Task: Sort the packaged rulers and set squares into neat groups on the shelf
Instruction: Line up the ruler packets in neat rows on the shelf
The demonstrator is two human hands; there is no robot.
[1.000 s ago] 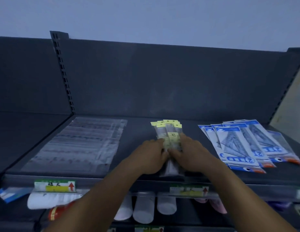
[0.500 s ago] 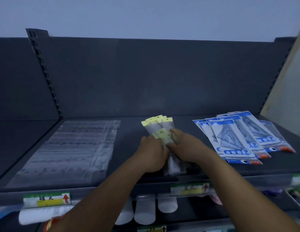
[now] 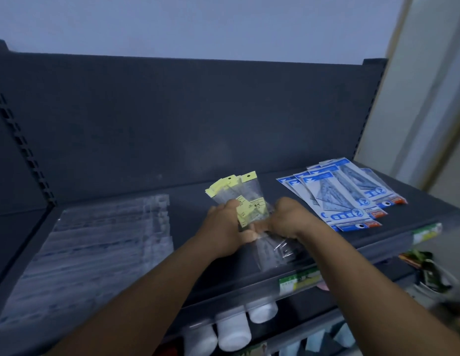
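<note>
A bundle of yellow-headed ruler packets (image 3: 239,201) is held up off the shelf (image 3: 187,199) in the middle of the scene, tilted so that the yellow header cards fan out toward the far left. The left hand (image 3: 225,227) is curled round the near-left side of the bundle with the thumb pressed on a yellow label, and the right hand (image 3: 288,218) is clamped on its near-right side; the two hands are close together, almost touching at the thumbs. The clear lower ends of the packets (image 3: 275,250) hang down between the wrists, just above the shelf's near edge.

The step in hand is judged to be the squaring-up of this middle group. The next move would call for the edges to be tapped level and the bundle to be laid flat between the other two groups, well apart from each.

On the left, a spread of clear flat sleeves (image 3: 95,237) is lying on the shelf; the layers cannot be counted. On the right, blue-headed set square packets (image 3: 339,194) are overlapped in a fan, about six being made out. In the held bundle at least four or five yellow headers are seen, the exact count being hidden by the hands. Two price labels (image 3: 299,278) are clipped to the shelf's front rail, and three white cylinders (image 3: 234,330) are seen on the level below.
</note>
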